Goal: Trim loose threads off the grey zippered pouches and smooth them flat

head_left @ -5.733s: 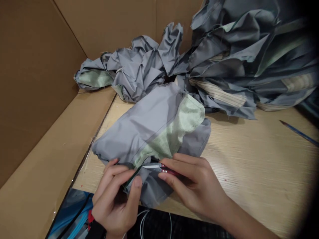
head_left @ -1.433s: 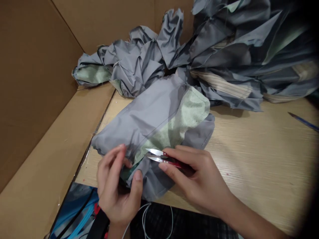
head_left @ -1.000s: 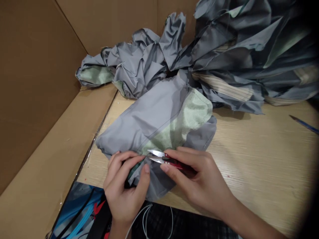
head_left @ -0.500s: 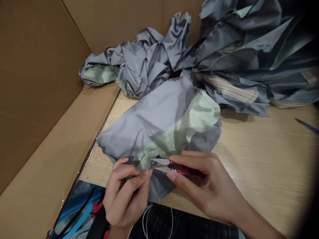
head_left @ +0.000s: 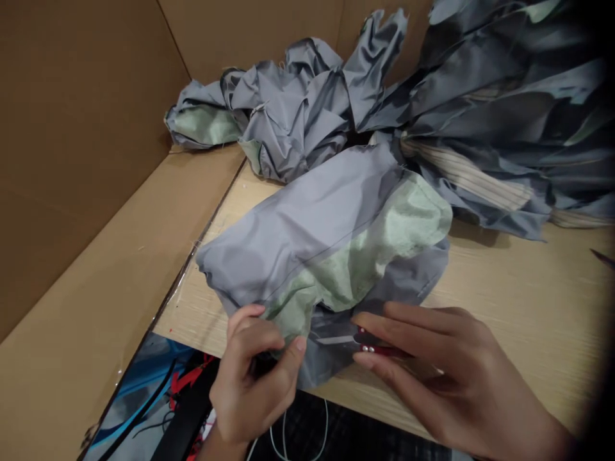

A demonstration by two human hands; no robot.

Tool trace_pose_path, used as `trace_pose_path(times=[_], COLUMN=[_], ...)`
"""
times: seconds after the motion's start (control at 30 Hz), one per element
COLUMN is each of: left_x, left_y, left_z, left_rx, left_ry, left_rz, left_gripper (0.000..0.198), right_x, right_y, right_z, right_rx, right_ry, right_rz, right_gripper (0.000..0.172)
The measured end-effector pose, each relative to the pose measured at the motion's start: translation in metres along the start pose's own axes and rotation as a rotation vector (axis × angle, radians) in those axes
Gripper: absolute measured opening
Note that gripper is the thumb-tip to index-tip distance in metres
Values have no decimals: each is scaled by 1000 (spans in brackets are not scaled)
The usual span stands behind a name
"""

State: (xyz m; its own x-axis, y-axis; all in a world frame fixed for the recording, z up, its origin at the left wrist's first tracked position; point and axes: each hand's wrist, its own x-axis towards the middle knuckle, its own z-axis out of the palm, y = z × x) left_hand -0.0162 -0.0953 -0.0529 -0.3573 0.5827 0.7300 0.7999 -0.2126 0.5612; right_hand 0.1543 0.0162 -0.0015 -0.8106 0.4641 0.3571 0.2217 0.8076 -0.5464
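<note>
A grey fabric piece (head_left: 298, 218) with a pale green strip (head_left: 346, 275) lies across the front of the table. My left hand (head_left: 259, 374) pinches the near corner of its green part between thumb and fingers. In my right hand (head_left: 442, 365) is a pair of red-handled thread snips (head_left: 339, 340), its blades pointing left over the grey cloth. A small gap separates the blade tips from the left fingertips. The palm and fingers hide most of the snips' handle.
Crumpled grey and green fabric pieces (head_left: 298, 109) lie at the back, and a larger heap (head_left: 504, 115) fills the back right. Cardboard walls (head_left: 77, 128) stand left and behind. A dark pointed object (head_left: 603, 258) lies at the table's right edge. Blue bags (head_left: 144, 378) sit below the table.
The snips in my right hand have moved right, away from my left fingertips, and their blades look closer together. My left hand still pinches the green cloth. The view has shifted slightly.
</note>
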Motion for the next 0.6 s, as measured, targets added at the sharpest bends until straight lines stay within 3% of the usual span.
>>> trace_pose_path(times=[0.23, 0.43, 0.6], left_x=[-3, -1, 5], left_y=[-2, 0, -1], left_z=[-3, -4, -7], left_rx=[10, 29, 29], left_ry=[-19, -31, -61], left_rz=[-1, -2, 63], left_gripper=[27, 24, 23], right_x=[1, 5, 8], right_y=[6, 1, -4], right_z=[-1, 0, -5], right_rx=[-14, -63, -109], right_ry=[-79, -54, -115], right_rz=[-25, -69, -73], right_gripper=[10, 11, 13])
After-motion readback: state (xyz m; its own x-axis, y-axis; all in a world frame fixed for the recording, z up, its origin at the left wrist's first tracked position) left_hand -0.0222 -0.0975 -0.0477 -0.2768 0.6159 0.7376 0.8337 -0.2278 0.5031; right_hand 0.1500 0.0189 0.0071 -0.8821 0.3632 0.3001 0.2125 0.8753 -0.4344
